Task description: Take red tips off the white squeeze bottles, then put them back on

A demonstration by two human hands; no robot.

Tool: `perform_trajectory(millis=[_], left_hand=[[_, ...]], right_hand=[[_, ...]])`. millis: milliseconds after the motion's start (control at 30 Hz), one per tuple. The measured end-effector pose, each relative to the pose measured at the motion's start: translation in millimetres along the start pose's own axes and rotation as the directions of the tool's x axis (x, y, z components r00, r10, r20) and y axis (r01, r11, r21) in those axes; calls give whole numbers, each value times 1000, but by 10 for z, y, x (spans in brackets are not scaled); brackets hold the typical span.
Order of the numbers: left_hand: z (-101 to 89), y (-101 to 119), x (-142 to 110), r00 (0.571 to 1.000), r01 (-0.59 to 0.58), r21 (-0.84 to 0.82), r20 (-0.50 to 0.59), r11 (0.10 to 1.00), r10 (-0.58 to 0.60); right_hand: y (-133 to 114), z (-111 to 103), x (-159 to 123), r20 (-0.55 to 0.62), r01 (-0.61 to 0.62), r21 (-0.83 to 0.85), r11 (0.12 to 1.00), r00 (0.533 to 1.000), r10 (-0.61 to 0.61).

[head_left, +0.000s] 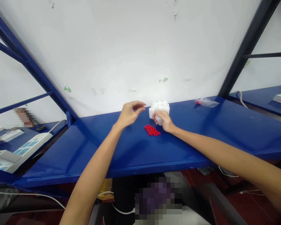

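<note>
A tight group of small white plastic bottles with pointed nozzle tips (159, 103) stands near the back of the blue table. My right hand (165, 120) is at the front of this group, its fingers curled around a white bottle that they partly hide. To the left of the bottles, my left hand (130, 113) is held above the table with thumb and fingertips brought close together. Whatever may be between those fingertips is too small to make out. Several small red caps (152, 130) lie in a flat patch just in front of the bottles.
A clear plastic bag (207, 102) with something red in it lies at the back right of the blue table (135, 153). Blue metal posts (35, 62) rise at the left, a dark post (247, 53) at the right. A white wall stands behind. Power strips (25, 150) lie at left.
</note>
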State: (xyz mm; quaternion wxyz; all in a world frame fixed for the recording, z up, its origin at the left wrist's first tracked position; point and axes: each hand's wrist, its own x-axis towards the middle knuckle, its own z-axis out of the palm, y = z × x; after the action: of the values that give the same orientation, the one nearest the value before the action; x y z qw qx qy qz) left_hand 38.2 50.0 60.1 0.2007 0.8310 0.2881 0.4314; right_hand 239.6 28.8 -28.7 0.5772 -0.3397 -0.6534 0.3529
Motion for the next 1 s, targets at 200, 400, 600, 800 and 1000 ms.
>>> perform_trajectory(millis=[200, 400, 600, 800, 1000], left_hand=[[570, 60, -90, 999, -36, -228, 22, 973, 42], [625, 49, -174, 995, -103, -162, -23, 981, 101], [657, -58, -260, 995, -81, -175, -70, 981, 69], [694, -113, -301, 998, -48, -200, -56, 979, 38], [653, -164, -259, 998, 29, -209, -56, 978, -41]], right_hand=[[-46, 28, -38, -119, 74, -119, 990, 989, -88], [-93, -7, -46, -32, 143, -274, 951, 987, -158], [-178, -35, -13, 112, 101, -429, 898, 992, -58], [-172, -24, 7, 116, 78, -420, 904, 993, -32], [-137, -4, 14, 99, 67, -481, 874, 995, -22]])
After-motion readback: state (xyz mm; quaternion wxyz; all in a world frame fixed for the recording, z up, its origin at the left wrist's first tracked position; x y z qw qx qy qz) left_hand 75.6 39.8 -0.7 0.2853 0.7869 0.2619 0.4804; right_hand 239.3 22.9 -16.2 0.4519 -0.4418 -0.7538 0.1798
